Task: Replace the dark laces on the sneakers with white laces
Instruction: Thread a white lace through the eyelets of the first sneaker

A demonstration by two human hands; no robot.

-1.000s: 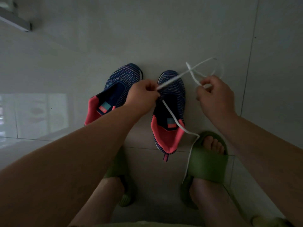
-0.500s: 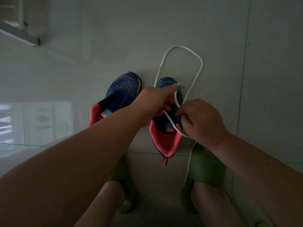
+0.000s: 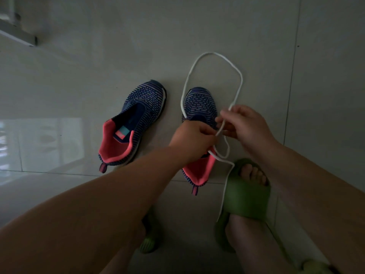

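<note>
Two dark blue knit sneakers with pink heels lie on the floor, with no laces visible in either. The left sneaker (image 3: pixel 136 123) sits apart on the left. The right sneaker (image 3: pixel 199 103) lies partly under my hands. A white lace (image 3: pixel 240 76) makes a big loop on the floor beyond that shoe's toe, and its tail runs down over my green slipper. My left hand (image 3: pixel 192 138) pinches the lace over the shoe's opening. My right hand (image 3: pixel 246 125) pinches the lace just to the right of it.
My feet in green slippers (image 3: pixel 246 196) stand close in front of the shoes; the left slipper (image 3: pixel 148 244) is mostly hidden under my forearm. Pale glossy tiles (image 3: pixel 98 66) cover the floor. A light-coloured ledge (image 3: pixel 17 34) juts in at the top left corner.
A second ago the lace was stretched in the air between my raised hands. My hands have since come down together over the right sneaker, and the loop now lies on the floor.
</note>
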